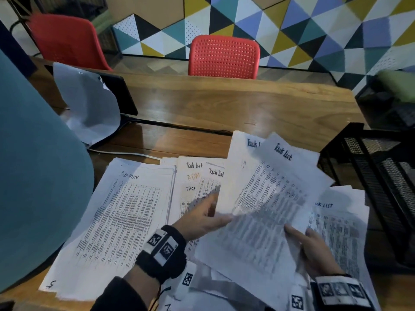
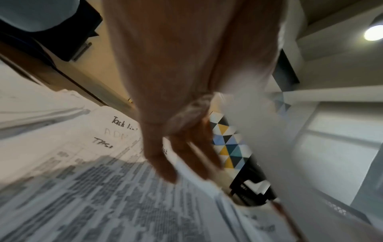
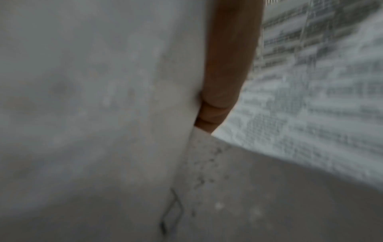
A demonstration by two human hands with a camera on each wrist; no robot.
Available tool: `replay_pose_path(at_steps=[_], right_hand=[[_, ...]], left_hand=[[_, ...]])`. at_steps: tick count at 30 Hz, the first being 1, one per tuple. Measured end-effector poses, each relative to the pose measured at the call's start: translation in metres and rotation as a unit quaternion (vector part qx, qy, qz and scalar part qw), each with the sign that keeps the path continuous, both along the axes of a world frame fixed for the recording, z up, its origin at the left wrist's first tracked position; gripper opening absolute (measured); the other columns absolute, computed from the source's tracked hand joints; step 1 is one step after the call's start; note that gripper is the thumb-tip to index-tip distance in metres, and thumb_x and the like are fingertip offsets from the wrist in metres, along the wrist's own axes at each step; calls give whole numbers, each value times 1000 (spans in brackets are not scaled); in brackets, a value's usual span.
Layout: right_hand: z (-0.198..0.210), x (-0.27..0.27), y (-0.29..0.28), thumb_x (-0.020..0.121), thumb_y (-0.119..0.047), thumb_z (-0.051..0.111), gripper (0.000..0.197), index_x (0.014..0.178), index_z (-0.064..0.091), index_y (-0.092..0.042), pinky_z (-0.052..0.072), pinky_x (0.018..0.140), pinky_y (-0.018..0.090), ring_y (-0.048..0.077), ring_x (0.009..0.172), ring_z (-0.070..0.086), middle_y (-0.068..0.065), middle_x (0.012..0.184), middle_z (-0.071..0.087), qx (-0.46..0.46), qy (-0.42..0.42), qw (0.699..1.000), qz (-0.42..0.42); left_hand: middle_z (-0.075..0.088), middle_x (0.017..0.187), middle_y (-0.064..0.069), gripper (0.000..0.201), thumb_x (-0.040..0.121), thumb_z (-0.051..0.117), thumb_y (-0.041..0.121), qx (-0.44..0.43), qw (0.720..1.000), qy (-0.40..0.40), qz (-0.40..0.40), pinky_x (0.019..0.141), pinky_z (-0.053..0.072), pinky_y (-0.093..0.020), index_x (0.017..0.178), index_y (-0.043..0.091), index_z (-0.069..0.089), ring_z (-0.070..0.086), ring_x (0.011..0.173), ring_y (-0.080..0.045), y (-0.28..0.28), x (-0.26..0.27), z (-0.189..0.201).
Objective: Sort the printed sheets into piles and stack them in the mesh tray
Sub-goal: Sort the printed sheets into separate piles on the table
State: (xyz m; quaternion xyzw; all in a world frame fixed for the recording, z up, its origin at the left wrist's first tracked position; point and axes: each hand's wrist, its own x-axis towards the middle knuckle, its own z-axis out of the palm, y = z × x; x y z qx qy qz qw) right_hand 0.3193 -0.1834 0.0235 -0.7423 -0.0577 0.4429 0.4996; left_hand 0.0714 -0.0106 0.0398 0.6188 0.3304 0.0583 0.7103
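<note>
A wooden counter (image 1: pixel 224 104) stands before a wall of coloured triangles (image 1: pixel 292 30). Two red chairs (image 1: pixel 223 57) are behind it. A round ceiling lamp (image 2: pixel 374 33) is shining.

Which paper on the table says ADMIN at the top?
Start at the wooden table and go to its near left side. The ADMIN sheet tops the leftmost pile, apart from both hands. Its neighbours to the right are headed Task List instead.

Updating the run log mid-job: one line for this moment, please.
phase: sorting | left hand: holds Task List sheets | right hand: holds same sheets | mesh tray: right, no sheets seen inside
</note>
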Motion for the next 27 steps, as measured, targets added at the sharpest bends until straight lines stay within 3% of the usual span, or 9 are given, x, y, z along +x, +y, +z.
replay_pose_path(at_steps=[4,7,10,12,15,18,20,23,27], right_hand=[[14,45,-32,81,-19,73,37,112,65,-1,49,90,49,34,92,64,15,104,70,-69,-109,991,-29],[14,62,-50,86,-17,67,34,113,64,3,42,78,38,29,83,52,20,98,63,-243,-291,925,10],[9,63,-51,89,-14,59,30,116,61,-1,37,72,36,30,76,44,18,89,56,-316,-346,881,64],[6,63,-47,87,-10,56,33,120,55,-6,39,70,38,32,73,44,16,86,51,-331,-363,868,77],[5,57,-37,77,-8,67,62,133,40,-7,47,86,51,43,99,52,27,114,52,-293,-438,848,58],[21,36,-17,77,-25,75,78,139,34,-3,39,101,57,44,125,39,27,136,39,-208,-529,822,43],[29,18,-1,81,-42,70,78,142,34,-8,39,104,52,35,129,40,18,140,41,-135,-514,842,92],[45,-17,24,81,-60,63,72,137,44,-19,48,95,35,11,118,53,-7,131,54,11,-297,939,171],[60,-41,43,84,-36,69,32,88,68,-4,57,63,29,22,75,71,7,80,73,110,-151,970,154]], left_hand=[[44,144,-9,82,82,73,48,159,936,255,180,108,44,-46,144,13,32,47,129,-27,7,-2,-20],[46,129,-13,78,77,80,38,172,910,312,211,101,48,-36,132,1,39,50,119,-28,10,-5,-39],[56,109,-5,39,84,76,32,131,927,299,185,78,50,-25,107,13,52,58,94,-18,5,-2,-38],[59,107,-1,12,93,66,29,140,937,277,159,83,50,-27,90,26,54,58,92,-16,0,2,-34],[61,128,-11,29,101,53,26,119,954,182,205,99,47,-38,129,18,56,59,116,-29,-3,2,-16],[66,97,-7,14,102,50,30,153,965,58,202,80,51,-43,111,21,55,62,86,-22,1,-8,16],[65,85,-2,5,101,51,30,125,977,-18,173,70,47,-39,101,26,55,55,75,-20,5,-12,42],[68,101,-25,20,96,59,36,72,975,-115,177,72,40,-48,108,20,57,51,78,-34,14,-12,66],[64,98,-16,37,91,64,43,35,965,-109,237,82,39,-44,114,16,57,51,82,-29,16,0,65]])
